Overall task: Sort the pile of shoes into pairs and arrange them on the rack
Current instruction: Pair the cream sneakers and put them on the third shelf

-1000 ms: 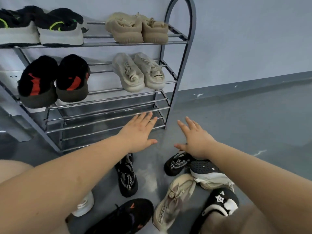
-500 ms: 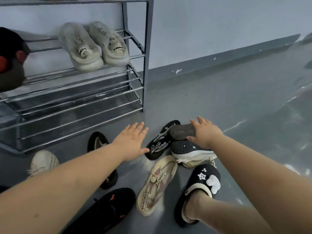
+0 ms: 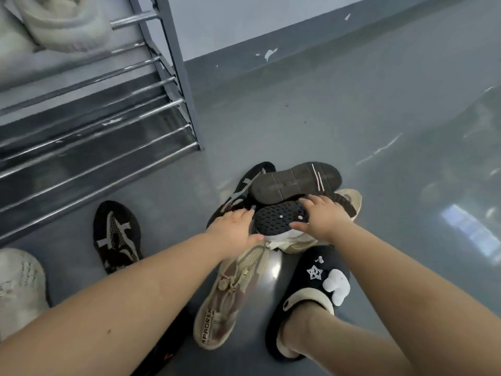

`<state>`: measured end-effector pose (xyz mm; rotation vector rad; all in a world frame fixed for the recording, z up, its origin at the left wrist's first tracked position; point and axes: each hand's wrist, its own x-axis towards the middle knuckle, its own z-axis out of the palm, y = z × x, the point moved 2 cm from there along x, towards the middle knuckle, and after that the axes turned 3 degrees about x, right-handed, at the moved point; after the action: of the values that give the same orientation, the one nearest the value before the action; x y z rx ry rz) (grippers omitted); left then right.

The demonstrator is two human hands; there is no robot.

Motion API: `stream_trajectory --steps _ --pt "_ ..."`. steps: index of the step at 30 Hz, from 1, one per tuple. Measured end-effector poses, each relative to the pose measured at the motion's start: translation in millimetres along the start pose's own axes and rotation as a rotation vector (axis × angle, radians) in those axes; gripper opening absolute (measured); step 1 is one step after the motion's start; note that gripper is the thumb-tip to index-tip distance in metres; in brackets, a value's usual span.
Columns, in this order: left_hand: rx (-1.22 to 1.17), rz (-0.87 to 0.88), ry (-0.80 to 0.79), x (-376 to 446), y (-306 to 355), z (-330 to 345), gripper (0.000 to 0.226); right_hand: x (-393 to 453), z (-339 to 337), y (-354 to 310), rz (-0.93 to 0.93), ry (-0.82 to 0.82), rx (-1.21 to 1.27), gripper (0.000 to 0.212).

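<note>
both hands (image 3: 233,229) lower, onto upturned black-soled shoe (image 3: 282,217)

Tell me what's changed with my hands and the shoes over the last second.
Both hands came down from in front of the rack onto the pile: the right hand now rests on the upturned black-soled shoe, the left hand beside it. No grip yet. The shoes on the floor stayed put.
</note>
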<state>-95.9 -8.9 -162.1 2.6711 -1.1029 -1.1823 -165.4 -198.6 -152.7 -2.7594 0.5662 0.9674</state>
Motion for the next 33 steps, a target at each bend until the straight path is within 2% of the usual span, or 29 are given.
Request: stream_trajectory --steps 2,5,6,8,9,12,14,15,16,19,24,29,33 --pt "-0.216 -0.072 -0.015 20 4 10 0.075 9 4 4 -0.015 0.009 0.006 0.076" --pt "-0.645 -0.240 -0.053 43 10 23 0.063 20 9 13 0.017 -0.014 0.039 0.076" --pt "-0.800 -0.291 -0.054 47 12 27 0.064 23 10 16 0.028 -0.030 0.053 0.077" --pt "-1.107 -0.434 -0.037 59 9 41 0.084 28 11 20 0.034 -0.057 0.083 0.077" --pt "-1.205 -0.472 -0.002 63 9 48 0.086 29 12 21 0.030 -0.064 0.096 0.077" --pt "-1.275 -0.469 0.074 61 10 55 0.064 30 14 21 0.024 -0.031 0.118 0.076" --pt "-1.377 -0.446 0.077 52 15 47 0.065 30 10 19 0.021 0.019 0.133 0.075" --pt "-1.428 -0.420 0.085 48 17 43 0.057 29 6 17 0.014 0.037 0.140 0.075" --pt "-1.442 -0.380 0.096 45 17 39 0.048 28 3 15 0.003 0.048 0.145 0.073" --pt "-1.401 -0.274 0.102 25 8 23 0.048 24 -10 -1 -0.040 0.039 0.141 0.068" --pt "-1.354 -0.226 0.146 -35 -54 -11 0.037 11 -30 -62 -0.152 0.041 0.060 0.074" --pt "-1.262 -0.173 0.227 -116 -117 -52 0.023 -22 -54 -143 -0.291 0.137 0.293 0.059" --pt "-1.117 -0.090 0.302 -181 -149 -102 0.023 -48 -86 -199 -0.377 0.161 0.430 0.056"
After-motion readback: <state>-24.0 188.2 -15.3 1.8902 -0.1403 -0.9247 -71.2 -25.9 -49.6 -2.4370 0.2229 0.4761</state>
